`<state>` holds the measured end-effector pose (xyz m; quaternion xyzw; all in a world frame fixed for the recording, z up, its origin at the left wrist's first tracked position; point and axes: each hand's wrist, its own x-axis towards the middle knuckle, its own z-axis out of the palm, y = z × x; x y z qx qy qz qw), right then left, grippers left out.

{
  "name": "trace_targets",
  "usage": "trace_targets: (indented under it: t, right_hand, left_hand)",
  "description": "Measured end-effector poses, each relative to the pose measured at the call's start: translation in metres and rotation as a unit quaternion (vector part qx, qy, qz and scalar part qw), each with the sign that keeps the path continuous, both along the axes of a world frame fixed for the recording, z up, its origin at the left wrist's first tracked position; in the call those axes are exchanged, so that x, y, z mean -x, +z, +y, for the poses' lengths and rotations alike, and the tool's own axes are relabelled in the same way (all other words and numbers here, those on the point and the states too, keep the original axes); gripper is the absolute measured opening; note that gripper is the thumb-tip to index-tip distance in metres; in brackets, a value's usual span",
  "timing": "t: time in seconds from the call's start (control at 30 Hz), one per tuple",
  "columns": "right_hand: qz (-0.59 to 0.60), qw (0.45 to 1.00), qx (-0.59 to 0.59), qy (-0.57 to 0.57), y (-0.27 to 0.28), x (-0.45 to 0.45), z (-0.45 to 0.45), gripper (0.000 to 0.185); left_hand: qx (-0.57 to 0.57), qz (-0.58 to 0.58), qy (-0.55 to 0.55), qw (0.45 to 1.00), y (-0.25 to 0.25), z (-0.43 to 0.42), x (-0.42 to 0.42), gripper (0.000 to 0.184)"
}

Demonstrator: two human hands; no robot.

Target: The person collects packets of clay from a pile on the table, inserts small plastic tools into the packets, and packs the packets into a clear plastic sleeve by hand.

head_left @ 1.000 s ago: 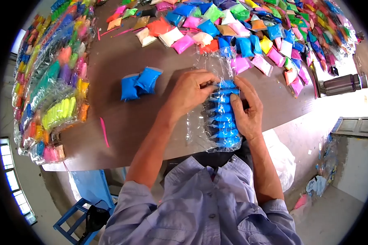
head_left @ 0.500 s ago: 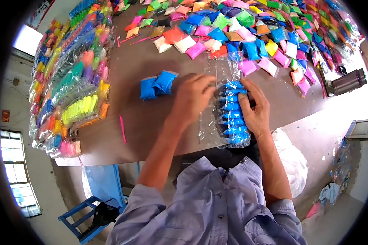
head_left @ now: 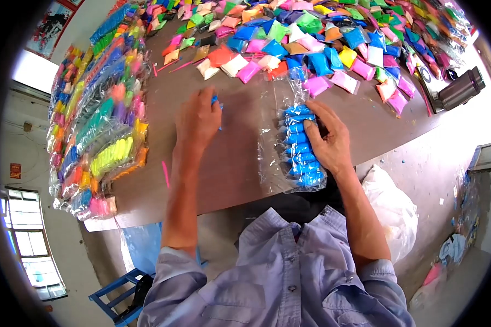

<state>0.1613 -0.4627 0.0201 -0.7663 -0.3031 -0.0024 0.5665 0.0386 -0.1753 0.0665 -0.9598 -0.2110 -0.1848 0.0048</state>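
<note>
A clear plastic bag (head_left: 270, 147) lies on the brown table (head_left: 229, 180), with a column of several blue packets (head_left: 298, 138) inside along its right side. My right hand (head_left: 330, 139) rests on the right edge of this column, thumb on top and fingers curled round the upper packets. My left hand (head_left: 199, 117), blurred by motion, is over the table left of the bag, closed on loose blue packets; only small blue parts (head_left: 215, 100) show beside its fingers, so their number cannot be told.
Many coloured packets (head_left: 248, 71) are heaped across the back. Filled clear bags (head_left: 112, 152) are stacked at the left. A pink strip (head_left: 165, 174) lies near the front. A metal flask (head_left: 461, 90) is at the right; a white plastic bag (head_left: 390, 212) sits below the table edge.
My left hand has moved left from the bag to the two loose blue packets and closed on them. My right hand has stayed on the packet column. The view has shifted somewhat.
</note>
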Motion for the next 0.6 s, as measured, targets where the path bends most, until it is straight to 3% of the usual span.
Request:
trace_targets:
  t: [0.07, 0.2, 0.27, 0.53, 0.6]
  right_hand:
    - [0.003, 1.000, 0.001, 0.000, 0.001, 0.000, 0.000, 0.039]
    - [0.012, 1.000, -0.008, 0.004, 0.001, 0.000, 0.001, 0.040]
    - [0.008, 1.000, -0.003, 0.004, 0.002, 0.000, 0.001, 0.040]
    - [0.001, 1.000, 0.003, 0.005, 0.002, -0.001, 0.001, 0.040]
    - [0.007, 1.000, 0.003, 0.007, 0.004, 0.000, 0.001, 0.040]
  left_hand:
    - [0.203, -0.160, -0.022, 0.966, 0.015, -0.015, -0.003, 0.028]
    - [0.333, -0.184, -0.094, 0.920, 0.013, -0.021, -0.016, 0.029]
    - [0.511, -0.164, -0.049, 0.843, 0.005, -0.029, -0.024, 0.027]
    - [0.576, -0.136, -0.095, 0.801, -0.033, -0.037, -0.036, 0.030]
    - [0.482, -0.118, -0.111, 0.861, -0.038, -0.043, -0.037, 0.031]
